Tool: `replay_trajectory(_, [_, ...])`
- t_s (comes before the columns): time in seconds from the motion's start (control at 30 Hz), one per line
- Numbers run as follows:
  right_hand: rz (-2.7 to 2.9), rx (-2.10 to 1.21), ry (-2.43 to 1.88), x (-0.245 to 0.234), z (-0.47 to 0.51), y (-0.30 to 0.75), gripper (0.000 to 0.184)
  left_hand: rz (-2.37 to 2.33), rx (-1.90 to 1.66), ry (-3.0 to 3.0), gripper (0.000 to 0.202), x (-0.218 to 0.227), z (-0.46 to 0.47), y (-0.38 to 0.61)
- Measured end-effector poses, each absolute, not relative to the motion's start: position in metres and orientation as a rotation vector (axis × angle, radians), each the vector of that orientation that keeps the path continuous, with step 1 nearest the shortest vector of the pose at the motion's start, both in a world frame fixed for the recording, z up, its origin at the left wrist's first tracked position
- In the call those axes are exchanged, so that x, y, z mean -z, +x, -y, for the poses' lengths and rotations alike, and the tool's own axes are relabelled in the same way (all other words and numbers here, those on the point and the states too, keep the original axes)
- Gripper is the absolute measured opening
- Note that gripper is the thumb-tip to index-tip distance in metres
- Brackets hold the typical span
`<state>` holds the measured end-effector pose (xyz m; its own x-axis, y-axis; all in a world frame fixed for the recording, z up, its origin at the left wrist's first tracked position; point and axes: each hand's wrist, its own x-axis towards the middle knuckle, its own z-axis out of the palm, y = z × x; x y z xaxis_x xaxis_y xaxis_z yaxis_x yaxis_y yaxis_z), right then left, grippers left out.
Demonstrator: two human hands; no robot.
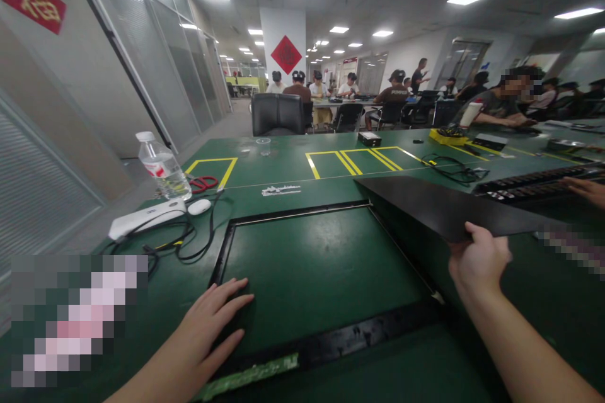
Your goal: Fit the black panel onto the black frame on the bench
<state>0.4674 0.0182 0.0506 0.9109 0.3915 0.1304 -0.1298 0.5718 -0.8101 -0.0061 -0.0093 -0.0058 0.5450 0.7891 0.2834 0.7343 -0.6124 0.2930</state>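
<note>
My right hand [479, 264] is closed on the near edge of a thin, dark flat panel [439, 201], which is tilted up off the green table. To its left lies a black rectangular frame [359, 334], flat on the tabletop, with the table's green showing through its middle. Fingers spread, my left hand [212, 321] rests at the frame's left side, near the front corner. A green strip [265, 374] runs along part of the frame's front bar.
At the left stand a water bottle [163, 167], red-handled scissors [203, 184], a white elongated device [149, 217], a white mouse [199, 206] and loose black cables [189, 252]. White scraps [281, 190] lie behind the frame. A co-worker [501, 104] sits at the far right; another person's hand [586, 192] reaches in.
</note>
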Motion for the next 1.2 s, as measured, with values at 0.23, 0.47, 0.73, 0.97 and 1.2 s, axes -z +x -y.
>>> replay_trajectory(0.23, [0.309,-0.339,-0.969,-0.048,-0.02,0.469,0.031,-1.375,-0.66,2.572,0.037,0.001,0.014,-0.001])
replay_trajectory(0.47, [0.315,-0.346,-0.996,-0.031,-0.028,0.483,0.031,-1.353,-0.652,2.599,0.039,0.007,0.014,-0.002])
replay_trajectory(0.73, [0.215,-0.419,-1.032,-0.027,-0.034,0.493,0.033,-1.349,-0.645,2.611,0.039,0.006,0.015,-0.001])
replay_trajectory(0.97, [0.206,-0.45,-1.054,-0.023,-0.039,0.499,0.035,-1.346,-0.679,2.611,0.038,0.0,0.015,0.001])
replay_trajectory(1.2, [0.213,-0.471,-1.044,-0.023,-0.038,0.499,0.034,-1.361,-0.667,2.586,0.039,0.0,0.016,0.002])
